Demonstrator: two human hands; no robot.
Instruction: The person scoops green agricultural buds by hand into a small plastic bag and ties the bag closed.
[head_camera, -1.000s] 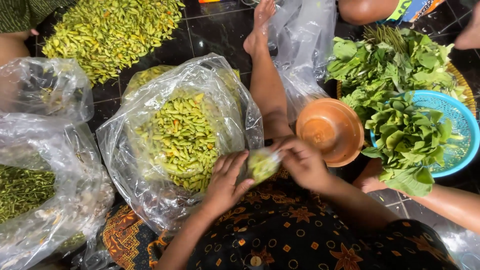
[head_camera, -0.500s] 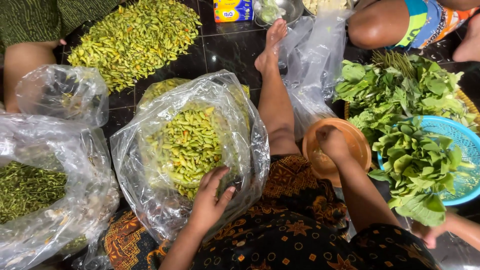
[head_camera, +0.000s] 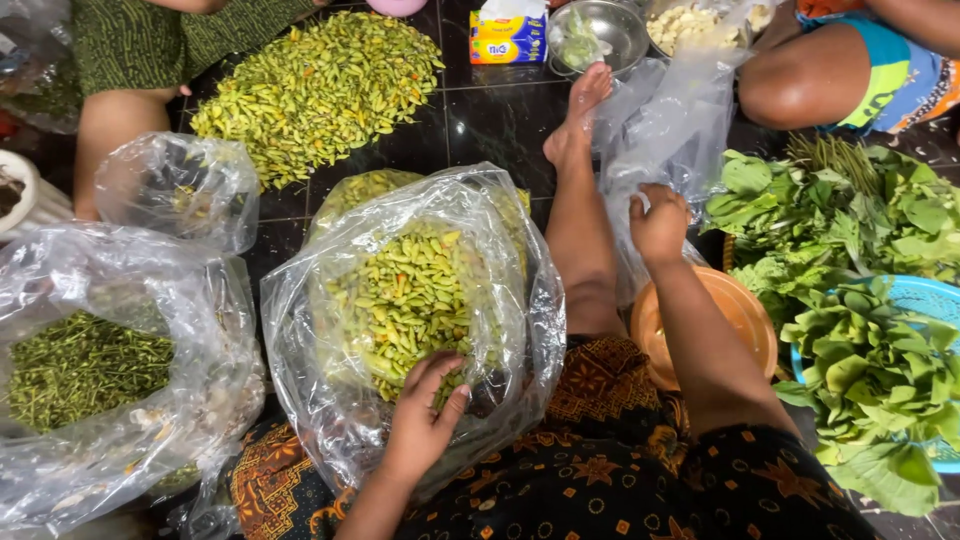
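Reaching into the clear bag (head_camera: 330, 330) at centre frame, the left hand (head_camera: 425, 415) lies half-curled on the green chillies (head_camera: 405, 300); the right hand (head_camera: 660, 222), upper right, pinches a thin plastic bag (head_camera: 665, 125). Risk: the slack bag mouth could sag and spill chillies onto the dark floor (head_camera: 490, 120). Half a second earlier the right hand was over the orange bowl (head_camera: 745, 310).

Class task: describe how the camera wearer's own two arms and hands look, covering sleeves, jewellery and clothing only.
Both forearms are bare, with no sleeves reaching them. The left hand and right hand show no rings, watch, bracelets or gloves. Nails look short and unpainted, as far as can be told. Below the arms, the person wears a dark patterned garment with orange and yellow motifs.
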